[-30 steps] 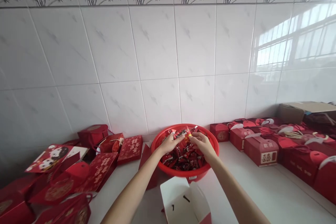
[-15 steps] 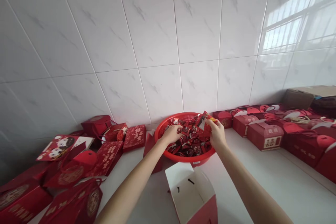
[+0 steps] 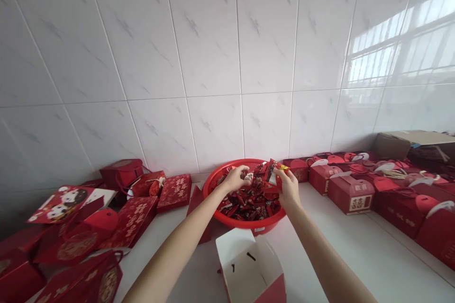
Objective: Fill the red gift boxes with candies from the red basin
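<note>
A pale, marble-patterned tiled wall (image 3: 213, 47) rises behind a white countertop (image 3: 350, 246), with a window reflected in its glossy right side. Against it sits a red plastic basket (image 3: 245, 224) heaped with wrapped sweets (image 3: 254, 206), mostly in dark red wrappers, and both hands work over this heap. A second ago they were together above the middle of the basket; now they are apart, each with its own piece. The right hand (image 3: 289, 187) has shifted towards the basket's right side and grips a larger red packet (image 3: 271, 173) with a pale patch and a gold end, held tilted above the sweets. The left hand (image 3: 236, 179), low among the sweets half a second ago, is now bent inwards, its thumb and fingers apparently pinching a small pale-wrapped sweet (image 3: 249, 176), though the fingers partly cover it. That suggests the work is at the picking stage, with pieces being singled out and both hands occupied. The open gift box (image 3: 226, 242) just in front of the basket has not changed: its white flap stands up, two short dark strips show inside, too small to identify, and neither hand touches it. On the right stand rows of red gift boxes (image 3: 350, 194) with looped handles; on the left, more red cartons (image 3: 175, 192) lie at mixed angles.
</note>
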The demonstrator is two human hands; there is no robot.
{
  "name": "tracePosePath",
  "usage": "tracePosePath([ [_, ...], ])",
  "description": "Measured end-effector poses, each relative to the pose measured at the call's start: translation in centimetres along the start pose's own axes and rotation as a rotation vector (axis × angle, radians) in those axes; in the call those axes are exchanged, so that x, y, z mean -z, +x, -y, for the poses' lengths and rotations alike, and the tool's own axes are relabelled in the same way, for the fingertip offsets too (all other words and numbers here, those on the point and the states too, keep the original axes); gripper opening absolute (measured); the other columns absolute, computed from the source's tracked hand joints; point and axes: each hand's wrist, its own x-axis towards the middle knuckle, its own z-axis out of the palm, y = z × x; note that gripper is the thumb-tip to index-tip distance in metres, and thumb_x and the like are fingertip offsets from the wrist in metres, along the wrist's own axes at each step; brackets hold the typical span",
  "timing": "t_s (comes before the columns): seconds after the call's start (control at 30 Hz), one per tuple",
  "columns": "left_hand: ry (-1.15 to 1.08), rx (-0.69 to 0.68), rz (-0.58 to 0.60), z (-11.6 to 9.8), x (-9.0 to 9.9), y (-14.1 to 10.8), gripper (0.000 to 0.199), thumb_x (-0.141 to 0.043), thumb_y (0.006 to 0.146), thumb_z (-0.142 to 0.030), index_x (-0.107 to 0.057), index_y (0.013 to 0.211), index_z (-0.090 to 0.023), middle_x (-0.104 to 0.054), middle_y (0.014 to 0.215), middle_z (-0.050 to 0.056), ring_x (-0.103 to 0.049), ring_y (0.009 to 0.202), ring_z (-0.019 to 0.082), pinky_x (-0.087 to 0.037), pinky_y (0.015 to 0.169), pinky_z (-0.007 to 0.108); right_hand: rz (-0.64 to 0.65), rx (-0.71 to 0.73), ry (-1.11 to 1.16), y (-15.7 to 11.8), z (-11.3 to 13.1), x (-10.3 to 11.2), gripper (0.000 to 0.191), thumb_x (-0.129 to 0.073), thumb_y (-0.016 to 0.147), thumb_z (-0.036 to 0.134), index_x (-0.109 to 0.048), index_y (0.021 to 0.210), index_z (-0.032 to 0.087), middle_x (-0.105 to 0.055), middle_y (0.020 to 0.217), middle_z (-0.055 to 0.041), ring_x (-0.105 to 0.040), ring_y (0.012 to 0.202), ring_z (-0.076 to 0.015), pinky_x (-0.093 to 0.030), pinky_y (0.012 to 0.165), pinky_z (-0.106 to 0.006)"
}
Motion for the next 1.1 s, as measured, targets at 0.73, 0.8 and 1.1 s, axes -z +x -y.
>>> tracePosePath([
  [0.73,-0.437,-0.209,0.109,-1.2,0.3,-1.4,0.034,-0.067,0.083,-0.027,-0.073,0.115,-0.016,-0.075,0.118,0.010,-0.069,0.108,0.025,-0.053,0.095,0.037,0.174,-0.080,-0.118,-0.4,0.2,-0.4,0.037,-0.086,0.052,0.034,-0.069,0.082,0.020,-0.076,0.078,-0.0039,-0.072,0.073,-0.0242,-0.057,0.062,-0.033],
  [0.8,-0.376,-0.192,0.215,-1.2,0.2,-1.8,0.029,-0.066,0.079,-0.023,-0.076,0.106,-0.018,-0.079,0.101,0.007,-0.072,0.096,0.024,-0.056,0.086,0.034,0.116,-0.033,-0.096,-0.3,0.2,-0.3,0.037,-0.086,0.052,0.035,-0.069,0.081,0.021,-0.075,0.078,-0.0028,-0.071,0.074,-0.0245,-0.058,0.062,-0.034],
  [1.1,-0.067,-0.144,0.285,-0.2,0.0,-2.1,0.010,-0.076,0.067,-0.027,-0.071,0.060,-0.023,-0.070,0.061,-0.001,-0.062,0.061,0.018,-0.046,0.063,0.026,0.067,-0.025,-0.091,-0.3,0.5,-0.1,0.033,-0.083,0.053,0.035,-0.067,0.079,0.022,-0.072,0.072,0.0000,-0.069,0.069,-0.0221,-0.055,0.056,-0.031],
])
